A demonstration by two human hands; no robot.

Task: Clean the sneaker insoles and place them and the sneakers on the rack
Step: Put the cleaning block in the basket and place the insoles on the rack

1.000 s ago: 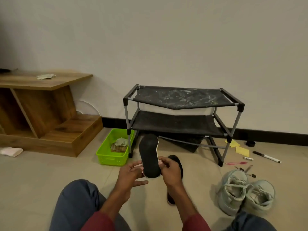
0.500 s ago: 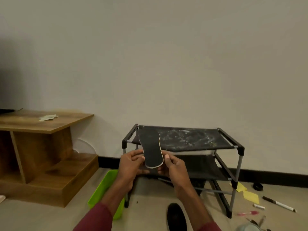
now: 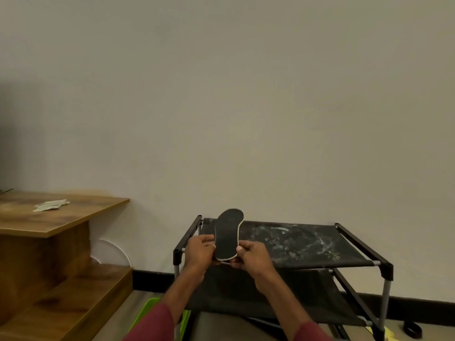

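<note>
Looking down from my head, I hold one black insole (image 3: 227,233) in front of me with both hands. My left hand (image 3: 200,252) takes its left edge near the heel, fingers (image 3: 208,238) curled onto the rim. My right hand (image 3: 253,255) pinches the right edge at the same end, thumb on the dark face and the other fingers tucked underneath. Both sets of fingers are closed on the insole, gripping it at the heel end.

The insole is tilted, heel low and near me, toe raised and pointing toward the wall (image 3: 246,107). A pale rim runs along its right edge and round the heel. It is in the air over the front left corner of the rack (image 3: 307,252); I cannot tell whether it touches. The rack's top shelf is dark fabric streaked with whitish marks, and a second dark shelf sits below it in the grey and black frame.

My maroon sleeves (image 3: 152,323) come up from the bottom edge. Beside my left forearm a corner of a green basket (image 3: 147,308) shows on the floor. To the left stands a stepped wooden surface (image 3: 73,225) with a pale crumpled cloth (image 3: 50,206) on top. Low at the right, by the rack's leg, lie a yellow scrap (image 3: 390,333) and a small black ring (image 3: 410,329).
</note>
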